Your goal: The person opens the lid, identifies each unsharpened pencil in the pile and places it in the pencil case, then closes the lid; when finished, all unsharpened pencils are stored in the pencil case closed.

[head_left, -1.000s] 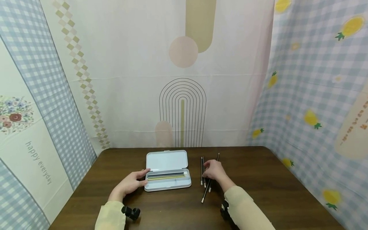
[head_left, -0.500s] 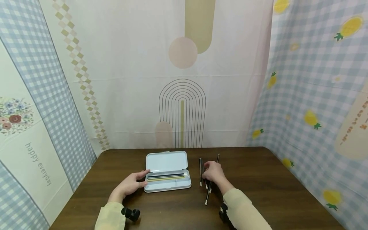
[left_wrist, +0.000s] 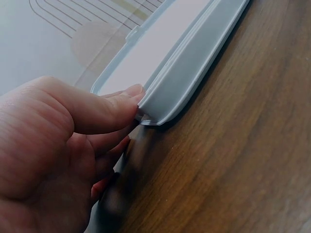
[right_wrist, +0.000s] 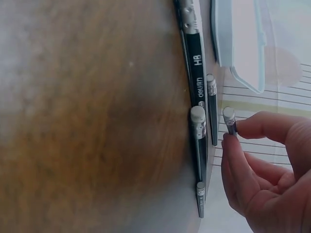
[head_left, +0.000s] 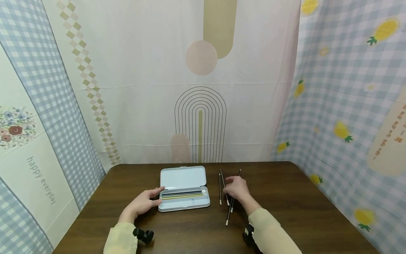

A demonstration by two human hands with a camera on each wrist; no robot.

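My left hand (head_left: pixel 143 203) grips the left end of an open white pencil case (head_left: pixel 202 203). In the left wrist view the thumb (left_wrist: pixel 109 111) lies along the case's edge, and the other fingers are partly hidden behind it. Several pencils (head_left: pixel 182 195), dark and yellow, lie in the case's rear compartment. To the right of the case, my right hand (head_left: pixel 238 187) pinches a dark pencil (right_wrist: pixel 230 117) by its white-eraser end between thumb and fingers, as the right wrist view shows. Other black pencils lie close by, one marked HB (right_wrist: pixel 195 63).
The case's lid (head_left: pixel 183 177) leans back behind its tray. One pencil (head_left: pixel 220 190) lies apart on the brown table (head_left: pixel 187 236), left of the right hand. Two more cross under that hand, one eraser end (head_left: pixel 227 223) pointing toward me. Patterned cloth hangs behind and at both sides.
Beside my right hand, one pencil has turned, its far end swinging left. The crossing pencil's near end has shifted right. My left hand stays at the case.
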